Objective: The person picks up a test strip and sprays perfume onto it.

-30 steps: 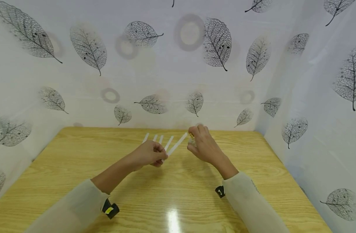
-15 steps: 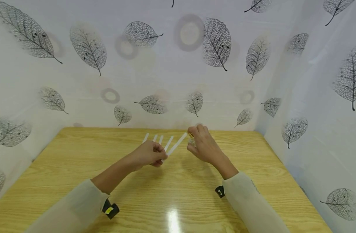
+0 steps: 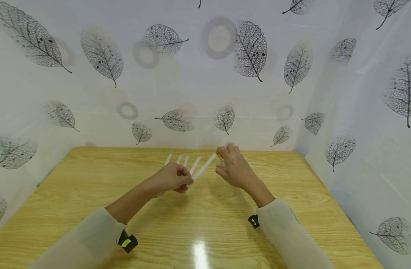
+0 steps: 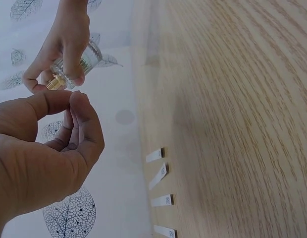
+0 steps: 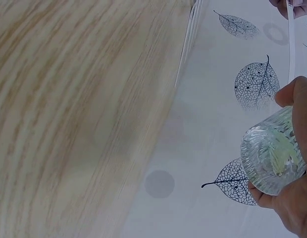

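Observation:
A white paper strip point(image 3: 205, 166) slants up and to the right from the thumb and fingertips of my left hand point(image 3: 173, 177), which pinches its lower end. My right hand point(image 3: 237, 168) grips a clear glass perfume bottle point(image 4: 91, 57), its index finger at the gold spray top point(image 4: 55, 83). That top faces the strip's upper end, close to it in the head view. In the right wrist view the ribbed glass base point(image 5: 272, 153) shows greenish inside, and the fingers cover much of the rest.
Several more white strips point(image 4: 162, 201) with small printed marks lie in a row on the wood-grain table point(image 3: 205, 220), partly behind the left hand in the head view. A white curtain point(image 3: 198, 89) with leaf prints stands along the table's back and sides.

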### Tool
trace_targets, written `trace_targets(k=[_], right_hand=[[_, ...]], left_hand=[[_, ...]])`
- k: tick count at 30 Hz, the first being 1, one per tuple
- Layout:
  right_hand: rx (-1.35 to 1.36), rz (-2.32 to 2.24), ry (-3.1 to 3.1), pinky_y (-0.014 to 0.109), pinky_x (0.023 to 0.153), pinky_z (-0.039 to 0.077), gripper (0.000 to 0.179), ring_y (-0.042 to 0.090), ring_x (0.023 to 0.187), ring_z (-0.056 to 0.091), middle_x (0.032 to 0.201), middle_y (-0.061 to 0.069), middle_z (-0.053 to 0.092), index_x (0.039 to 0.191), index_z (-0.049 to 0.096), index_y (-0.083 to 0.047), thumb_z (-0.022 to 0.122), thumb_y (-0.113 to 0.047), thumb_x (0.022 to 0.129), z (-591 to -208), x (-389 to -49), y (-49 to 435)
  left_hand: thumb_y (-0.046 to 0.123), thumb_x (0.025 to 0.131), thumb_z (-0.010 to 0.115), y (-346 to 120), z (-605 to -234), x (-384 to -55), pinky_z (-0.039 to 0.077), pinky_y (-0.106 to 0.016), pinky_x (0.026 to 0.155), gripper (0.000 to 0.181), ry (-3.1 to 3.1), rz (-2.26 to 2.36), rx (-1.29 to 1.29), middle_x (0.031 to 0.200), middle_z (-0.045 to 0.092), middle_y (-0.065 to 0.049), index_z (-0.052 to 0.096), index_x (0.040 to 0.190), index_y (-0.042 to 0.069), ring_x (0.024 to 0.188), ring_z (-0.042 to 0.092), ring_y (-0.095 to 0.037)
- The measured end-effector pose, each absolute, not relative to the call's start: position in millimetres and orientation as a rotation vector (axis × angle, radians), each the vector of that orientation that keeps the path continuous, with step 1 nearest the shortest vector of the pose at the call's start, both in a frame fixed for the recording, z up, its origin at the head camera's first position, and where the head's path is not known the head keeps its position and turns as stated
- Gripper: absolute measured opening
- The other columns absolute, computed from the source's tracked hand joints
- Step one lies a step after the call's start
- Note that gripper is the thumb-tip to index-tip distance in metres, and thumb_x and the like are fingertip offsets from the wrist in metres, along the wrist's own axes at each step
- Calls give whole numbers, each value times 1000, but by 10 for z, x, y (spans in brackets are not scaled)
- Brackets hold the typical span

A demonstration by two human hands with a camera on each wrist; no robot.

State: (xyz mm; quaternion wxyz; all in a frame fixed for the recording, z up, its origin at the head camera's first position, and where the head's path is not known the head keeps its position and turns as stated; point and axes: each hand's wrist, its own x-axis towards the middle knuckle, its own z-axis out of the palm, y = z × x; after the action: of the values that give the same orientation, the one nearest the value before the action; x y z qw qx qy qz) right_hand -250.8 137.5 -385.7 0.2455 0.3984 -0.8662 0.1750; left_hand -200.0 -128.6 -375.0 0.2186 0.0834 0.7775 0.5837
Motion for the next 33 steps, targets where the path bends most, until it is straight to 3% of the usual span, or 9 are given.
trace_targets(k=[13, 20, 33], right_hand=[[1071, 483, -2394, 36, 67, 34, 33, 26, 82, 37, 99, 10, 41, 115, 43, -9, 60, -8, 87, -3854, -2506, 1370], [1073, 473, -2387, 36, 67, 33, 34, 26, 81, 36, 97, 9, 40, 116, 44, -9, 59, -8, 86, -3865, -2510, 1371], [1077, 507, -2434, 35, 68, 34, 38, 25, 84, 39, 101, 9, 45, 122, 45, -10, 69, -11, 92, -3855, -2502, 1411]], left_hand=[[10, 99, 68, -1284, -3759, -1991, 61, -36, 77, 13, 2149, 1616, 240, 97, 66, -19, 66, 94, -2, 81, 66, -22], [10, 99, 68, -1277, -3763, -1992, 61, -42, 81, 13, 2154, 1608, 239, 93, 66, -16, 66, 95, -2, 80, 67, -23], [10, 98, 68, -1241, -3840, -1997, 62, -39, 78, 13, 2167, 1631, 208, 96, 67, -18, 67, 98, -3, 84, 69, -28]])
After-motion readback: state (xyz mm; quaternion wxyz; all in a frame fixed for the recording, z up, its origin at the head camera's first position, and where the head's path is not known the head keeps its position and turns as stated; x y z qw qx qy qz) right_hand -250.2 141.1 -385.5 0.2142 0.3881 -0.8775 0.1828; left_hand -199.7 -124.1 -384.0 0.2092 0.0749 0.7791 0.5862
